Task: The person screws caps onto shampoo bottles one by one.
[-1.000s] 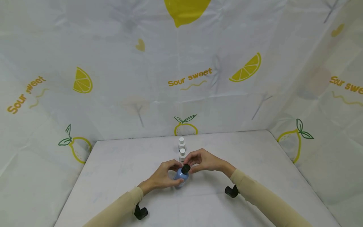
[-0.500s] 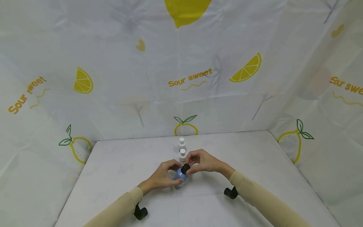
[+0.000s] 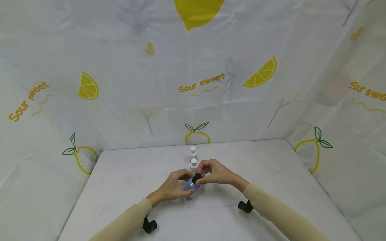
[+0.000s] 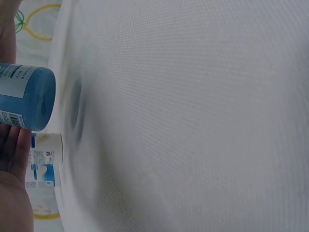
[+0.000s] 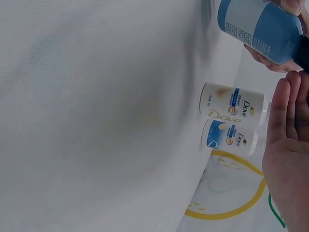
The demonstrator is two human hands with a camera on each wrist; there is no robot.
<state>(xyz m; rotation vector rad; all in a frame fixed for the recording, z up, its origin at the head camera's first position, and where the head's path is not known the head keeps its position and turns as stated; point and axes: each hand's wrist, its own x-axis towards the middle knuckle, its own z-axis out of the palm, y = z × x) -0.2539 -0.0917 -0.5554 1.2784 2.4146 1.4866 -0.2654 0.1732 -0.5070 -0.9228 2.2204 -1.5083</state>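
Note:
My left hand [image 3: 174,186] grips a blue bottle [image 3: 193,186] by its body, thumb on the near side. Tilted to the right, the bottle [image 4: 38,99] shows its underside in the left wrist view, raised a little off the table. My right hand [image 3: 217,172] pinches the black cap [image 3: 197,177] between thumb and fingers. In the right wrist view, the fingers [image 5: 291,113] reach up beside the cap [image 5: 302,54]. Just beyond my hands stands a white Dove bottle [image 5: 231,102], with a second white Dove bottle [image 5: 229,136] behind it.
A white cloth covers the table [image 3: 129,174]. Lemon-printed white sheeting [image 3: 126,93] hangs behind and at both sides. A black wrist camera [image 3: 149,226] is strapped under the left sleeve, and another black camera [image 3: 245,206] under the right.
My right thumb has moved left from beside the cap onto it. The cap has shifted slightly left, while my left hand keeps its grip on the bottle.

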